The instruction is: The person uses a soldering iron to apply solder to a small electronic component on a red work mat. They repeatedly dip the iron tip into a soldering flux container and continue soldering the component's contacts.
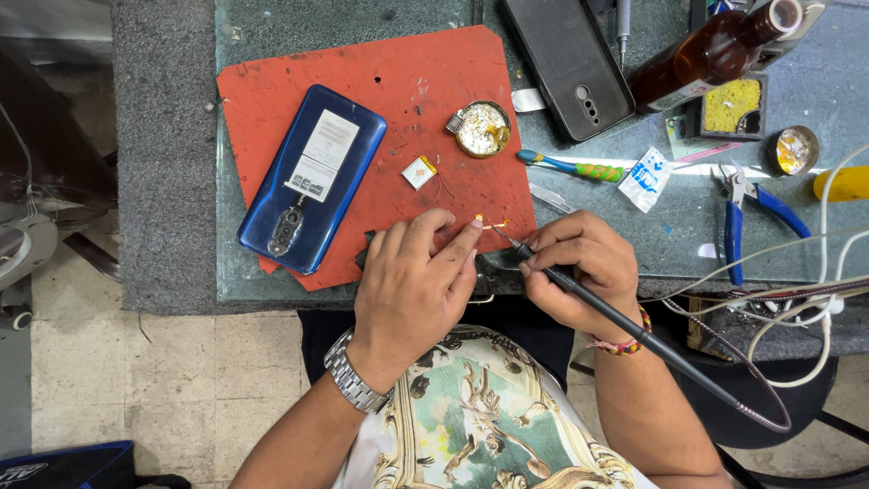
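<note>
My right hand (pixel 579 272) grips a black soldering iron (pixel 625 321) like a pen, its tip touching a tiny gold-coloured part (pixel 489 222) at the near edge of the red mat (pixel 362 81). My left hand (pixel 412 281) rests on the mat's near edge, fingertips pinning down that small part. A blue phone (pixel 312 177) lies back-up on the mat to the left. A small square component with thin wires (pixel 419 171) lies in the mat's middle. A round tin of flux or solder (pixel 482 129) sits at the mat's far right.
A black phone case (pixel 566 63), a brown glass bottle (pixel 715 50), a blue-green toothbrush (pixel 570 167), a small white sachet (pixel 646 178), blue-handled pliers (pixel 742 213), a yellow sponge holder (pixel 733 104) and a second tin (pixel 794 149) lie on the glass bench. White cables (pixel 815 263) trail at right.
</note>
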Motion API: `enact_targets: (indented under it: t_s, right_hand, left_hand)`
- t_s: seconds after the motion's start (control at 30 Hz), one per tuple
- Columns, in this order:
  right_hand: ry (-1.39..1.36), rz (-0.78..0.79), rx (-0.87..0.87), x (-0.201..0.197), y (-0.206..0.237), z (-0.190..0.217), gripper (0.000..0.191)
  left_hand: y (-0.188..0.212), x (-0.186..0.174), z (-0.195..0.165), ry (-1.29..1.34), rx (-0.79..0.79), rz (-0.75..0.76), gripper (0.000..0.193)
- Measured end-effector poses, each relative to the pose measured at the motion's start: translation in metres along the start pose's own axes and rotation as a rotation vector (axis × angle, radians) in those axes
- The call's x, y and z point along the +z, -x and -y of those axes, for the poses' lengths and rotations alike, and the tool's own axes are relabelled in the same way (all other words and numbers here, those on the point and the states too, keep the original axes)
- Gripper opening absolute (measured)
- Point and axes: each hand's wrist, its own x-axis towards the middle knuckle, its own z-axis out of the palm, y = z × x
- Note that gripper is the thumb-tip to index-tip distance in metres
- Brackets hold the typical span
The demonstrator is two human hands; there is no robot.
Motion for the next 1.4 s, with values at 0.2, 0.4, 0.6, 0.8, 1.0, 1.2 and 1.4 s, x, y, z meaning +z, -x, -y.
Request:
enact_targets:
  t_s: [0.2, 0.4, 0.6, 0.8, 1.0, 1.2, 1.4]
  right_hand:
    - [0.026, 0.009, 0.013, 0.0, 0.001, 0.001, 0.014]
    - [0.013, -0.004, -0.002, 0.003, 0.004, 0.001, 0.016]
    - [0.006, 0.016, -0.035, 0.006, 0.007, 0.0, 0.017]
    - [0.001, 0.021, -0.022, 0.01, 0.015, 0.005, 0.016]
    - [-0.028, 0.047, -0.047, 0.012, 0.017, -0.001, 0.016]
    - [-0.039, 0.074, -0.043, 0.011, 0.018, -0.003, 0.015]
    - [0.014, 0.088, -0.051, 0.011, 0.018, -0.002, 0.016]
  left_hand:
    - [0.001, 0.0, 0.001, -0.018, 0.012, -0.006, 0.034]
    - [0.006, -0.001, 0.002, -0.028, 0.036, -0.034, 0.034]
    - [0.015, 0.001, 0.002, -0.051, 0.043, -0.065, 0.033]
    - [0.024, 0.006, 0.002, -0.097, 0.04, -0.077, 0.032]
    - [0.027, 0.009, 0.005, -0.095, 0.034, -0.061, 0.028]
    - [0.027, 0.01, 0.005, -0.084, 0.033, -0.054, 0.027]
    - [0.026, 0.009, 0.005, -0.088, 0.035, -0.049, 0.028]
